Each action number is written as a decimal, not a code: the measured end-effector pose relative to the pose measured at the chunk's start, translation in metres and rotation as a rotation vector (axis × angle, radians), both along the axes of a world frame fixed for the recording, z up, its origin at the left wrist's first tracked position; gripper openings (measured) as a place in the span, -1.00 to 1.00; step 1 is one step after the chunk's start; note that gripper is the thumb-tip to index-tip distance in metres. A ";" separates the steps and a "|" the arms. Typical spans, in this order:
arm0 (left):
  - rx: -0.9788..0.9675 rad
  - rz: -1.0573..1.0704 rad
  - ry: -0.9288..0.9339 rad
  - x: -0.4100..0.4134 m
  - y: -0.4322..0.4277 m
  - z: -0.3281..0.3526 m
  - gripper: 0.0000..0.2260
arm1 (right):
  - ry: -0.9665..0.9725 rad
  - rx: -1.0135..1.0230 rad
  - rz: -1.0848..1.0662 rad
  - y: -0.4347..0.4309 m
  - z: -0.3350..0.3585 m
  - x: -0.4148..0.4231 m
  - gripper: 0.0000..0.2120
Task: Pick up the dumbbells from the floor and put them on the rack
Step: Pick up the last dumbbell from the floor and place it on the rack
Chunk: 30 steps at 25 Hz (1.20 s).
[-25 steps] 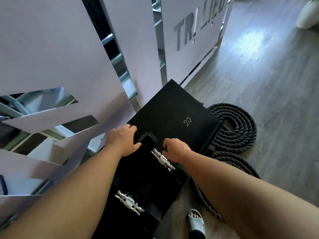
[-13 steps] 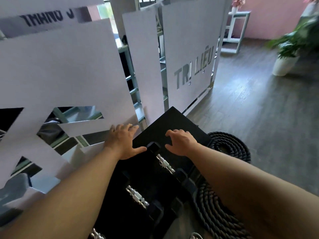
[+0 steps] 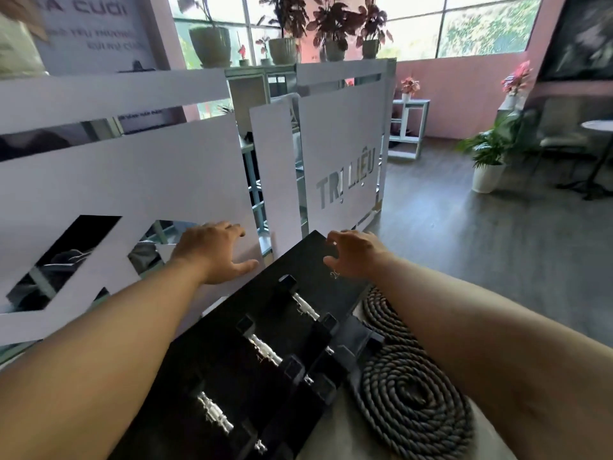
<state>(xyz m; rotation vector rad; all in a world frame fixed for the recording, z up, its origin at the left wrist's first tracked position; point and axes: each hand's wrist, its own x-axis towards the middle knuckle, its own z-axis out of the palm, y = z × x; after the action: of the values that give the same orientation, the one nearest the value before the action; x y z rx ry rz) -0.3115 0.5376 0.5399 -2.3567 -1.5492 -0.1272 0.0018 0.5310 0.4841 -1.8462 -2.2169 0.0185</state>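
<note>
While both hands hang empty mid-frame, left hand (image 3: 215, 252) and right hand (image 3: 353, 254) spread wide, three-ish dumbbells (image 3: 265, 350) sit racked on the black rack (image 3: 308, 260) below.

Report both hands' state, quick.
Left hand: open, empty, fingers spread beside the black dumbbell rack.
Right hand: open, empty, fingers curled loosely above the rack's top.

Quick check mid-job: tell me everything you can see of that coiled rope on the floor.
The rope is thick, dark grey and twisted in strands, looking like coarse fibre. It lies flat on the wood-look floor in a spiral coil, with further loops running back along the right side of the black rack. Its inner edge sits against the rack's base. Neither hand touches it; the right forearm hides part of it.
</note>
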 end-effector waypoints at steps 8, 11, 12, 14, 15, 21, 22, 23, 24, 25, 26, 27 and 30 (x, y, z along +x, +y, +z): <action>0.030 0.174 -0.018 0.019 -0.129 0.044 -0.36 | -0.059 0.050 -0.024 -0.113 0.056 0.076 -0.51; 0.033 0.182 -0.026 0.050 -0.188 0.039 -0.36 | -0.059 0.035 -0.033 -0.170 0.049 0.121 -0.49; 0.032 0.182 -0.034 0.060 -0.205 0.035 -0.35 | -0.070 0.028 -0.034 -0.186 0.046 0.134 -0.49; 0.037 0.186 -0.056 0.079 -0.238 0.030 -0.33 | -0.091 0.014 -0.048 -0.220 0.044 0.158 -0.48; 0.035 0.183 -0.060 0.089 -0.254 0.030 -0.33 | -0.096 0.008 -0.063 -0.238 0.045 0.170 -0.47; -0.034 0.170 -0.091 0.121 -0.349 0.043 -0.35 | -0.066 -0.046 -0.127 -0.336 0.056 0.212 -0.48; -0.041 0.167 -0.097 0.124 -0.363 0.048 -0.35 | -0.049 -0.031 -0.136 -0.353 0.060 0.214 -0.49; -0.052 0.155 -0.109 0.128 -0.377 0.051 -0.37 | -0.038 -0.023 -0.145 -0.371 0.061 0.214 -0.50; -0.056 0.131 -0.119 0.131 -0.390 0.052 -0.38 | -0.035 -0.020 -0.154 -0.390 0.062 0.213 -0.50; -0.055 0.103 -0.121 0.135 -0.404 0.051 -0.40 | -0.033 -0.015 -0.165 -0.409 0.062 0.211 -0.50; -0.058 0.071 -0.117 0.139 -0.419 0.049 -0.41 | -0.032 -0.012 -0.178 -0.429 0.061 0.207 -0.50; -0.069 0.039 -0.115 0.141 -0.434 0.045 -0.42 | -0.034 -0.018 -0.190 -0.450 0.059 0.203 -0.50; -0.109 -0.036 -0.097 0.138 -0.476 0.036 -0.46 | -0.049 -0.082 -0.236 -0.507 0.044 0.188 -0.49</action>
<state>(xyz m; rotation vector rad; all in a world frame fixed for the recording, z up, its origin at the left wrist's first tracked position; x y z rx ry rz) -0.1740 0.0618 0.5758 -2.4975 -1.5962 -0.1720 0.1896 0.0238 0.5282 -2.1635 -2.0428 0.0210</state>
